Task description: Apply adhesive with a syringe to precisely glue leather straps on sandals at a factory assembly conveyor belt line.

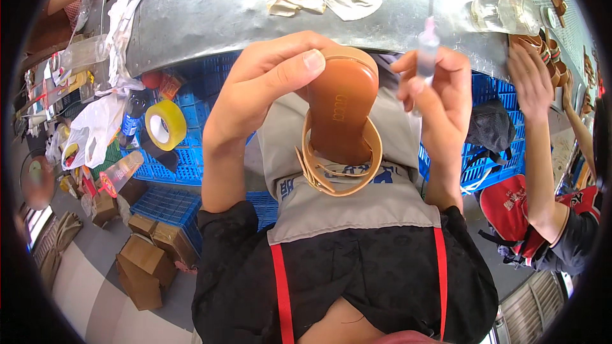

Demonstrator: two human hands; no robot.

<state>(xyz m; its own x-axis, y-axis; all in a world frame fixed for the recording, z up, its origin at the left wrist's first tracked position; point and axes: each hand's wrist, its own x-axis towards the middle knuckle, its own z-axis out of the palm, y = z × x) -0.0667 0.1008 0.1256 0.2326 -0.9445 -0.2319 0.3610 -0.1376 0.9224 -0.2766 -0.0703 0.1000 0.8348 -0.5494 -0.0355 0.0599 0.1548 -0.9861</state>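
Note:
In front of my lap is a brown leather sandal (344, 105), sole toward me, its tan ankle strap (344, 189) looping down on the near side. My left hand (245, 92) grips the sandal's far end, with the thumb lying along the rim. To the right of it, my right hand (443, 99) is closed around a clear syringe (428, 51) with a pinkish hub and a thin needle pointing up and away. The syringe is slightly blurred and stands apart from the sandal.
A metal worktable (210, 19) spans the far side, bearing a stained cloth (325, 1) and a clear bottle (507, 14). Blue crates (167, 207) stand below; yellow tape (166, 125) is on the left. At right, a co-worker's hand (531, 79) reaches near more sandals.

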